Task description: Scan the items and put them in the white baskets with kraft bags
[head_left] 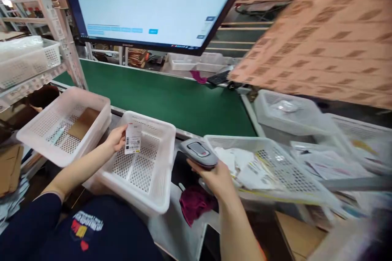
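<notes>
Head view: two hands are at work over a packing bench in front of a green conveyor belt (pixel 171 98). The left hand (pixel 115 138) holds one white barcode label (pixel 132 139) upright, thumb and fingers pinching its left edge, above the near-left rim of an empty white perforated basket (pixel 143 167). The right hand (pixel 214 177) grips one grey handheld scanner (pixel 199 153), fingers curled around its body from below, its head turned toward the label; the scanner sits between that basket and the next one to the right.

White baskets, counted: four clear ones on the bench. The one under the label; a second (pixel 61 124) at the left edge, holding one brown cardboard piece (pixel 83 123) and one small pale strip; a third (pixel 275 167) to the right, filled with a loose pile of white packets and labels, too jumbled to count; a fourth (pixel 288 112) beyond it, by the belt's right end, with one clear bag inside. One more basket (pixel 27 59) rests on the shelf at the far left.

One maroon cloth (pixel 194 204) lies on the bench's near edge below the scanner. One large monitor (pixel 159 4) hangs above the belt, showing one green bar. One stack of printed brown cartons (pixel 330 36) fills the upper right, blurred.
</notes>
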### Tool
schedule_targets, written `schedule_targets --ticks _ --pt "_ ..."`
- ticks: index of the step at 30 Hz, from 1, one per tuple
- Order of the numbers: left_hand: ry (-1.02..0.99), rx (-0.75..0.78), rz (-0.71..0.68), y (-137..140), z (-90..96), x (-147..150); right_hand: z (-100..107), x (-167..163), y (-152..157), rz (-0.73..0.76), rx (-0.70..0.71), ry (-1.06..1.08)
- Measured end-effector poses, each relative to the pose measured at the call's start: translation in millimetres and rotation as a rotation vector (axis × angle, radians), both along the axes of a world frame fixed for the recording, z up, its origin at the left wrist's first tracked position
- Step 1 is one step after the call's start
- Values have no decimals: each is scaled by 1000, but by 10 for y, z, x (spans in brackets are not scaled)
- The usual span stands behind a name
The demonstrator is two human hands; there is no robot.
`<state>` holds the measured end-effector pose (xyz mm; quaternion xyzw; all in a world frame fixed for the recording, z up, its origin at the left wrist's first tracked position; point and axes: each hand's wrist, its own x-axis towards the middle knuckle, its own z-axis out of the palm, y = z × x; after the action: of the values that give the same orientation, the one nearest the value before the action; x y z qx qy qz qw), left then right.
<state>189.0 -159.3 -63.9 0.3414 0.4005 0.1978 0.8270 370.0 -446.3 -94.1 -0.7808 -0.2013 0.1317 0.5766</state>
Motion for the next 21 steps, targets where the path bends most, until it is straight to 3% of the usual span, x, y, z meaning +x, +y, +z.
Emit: schedule_targets --ticks 2,5,7,10,13,16,18,21 --pt "-4 2 12 -3 -42 -7 177 -409 171 298 -54 -186" --pt "0 -17 48 -16 -129 -27 361 -906 371 587 -361 -434" --pt "6 -28 50 -30 -195 -61 386 -1101 446 652 -546 -470" --pt "28 70 59 -21 -244 -195 316 -1231 427 682 -622 -476" --pt "-10 308 76 166 -172 -458 201 -1249 221 668 -589 -484" --pt "-37 727 -44 624 -6 -796 74 -1155 -102 676 -513 -501" --pt "109 953 -82 1023 104 -1020 2 -1045 -269 715 -508 -506" --pt "519 1122 -149 1578 187 -1284 -31 -955 -293 737 -609 -456"
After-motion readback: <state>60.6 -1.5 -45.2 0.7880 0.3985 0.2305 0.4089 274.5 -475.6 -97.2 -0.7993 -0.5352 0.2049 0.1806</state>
